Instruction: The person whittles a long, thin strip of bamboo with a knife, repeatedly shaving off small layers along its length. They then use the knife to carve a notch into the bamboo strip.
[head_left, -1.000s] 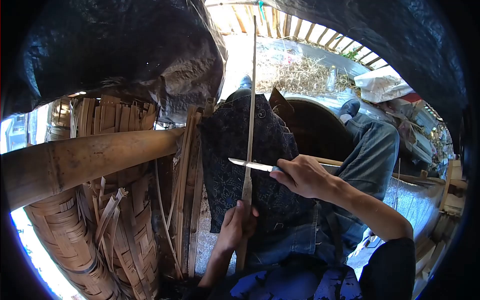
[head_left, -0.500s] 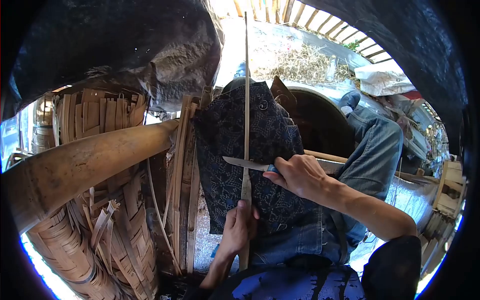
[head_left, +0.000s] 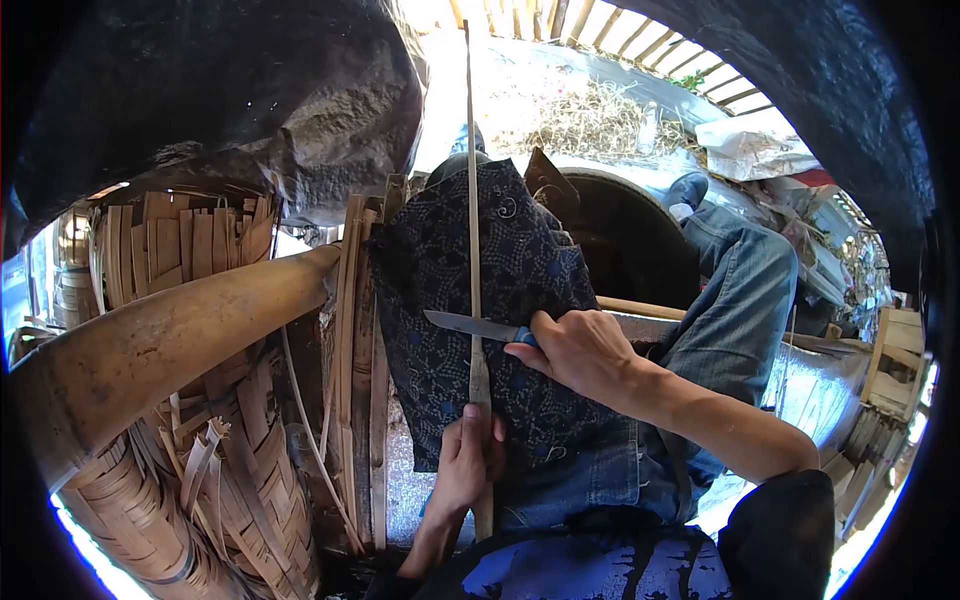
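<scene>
Outdoors under dark tarpaulin, a patterned cloth (head_left: 440, 290) drapes the person's lap; the left hand (head_left: 468, 460) grips a thin bamboo strip (head_left: 472, 200) upright over it; the right hand (head_left: 575, 350) clasps a knife (head_left: 470, 326), blade crossing the strip; woven bamboo baskets (head_left: 210, 470) stand left.

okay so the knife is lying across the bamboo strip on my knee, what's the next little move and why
Probably draw the bamboo strip back with the left hand while the right hand holds the knife steady: the blade lies across the strip over the cloth.
</scene>
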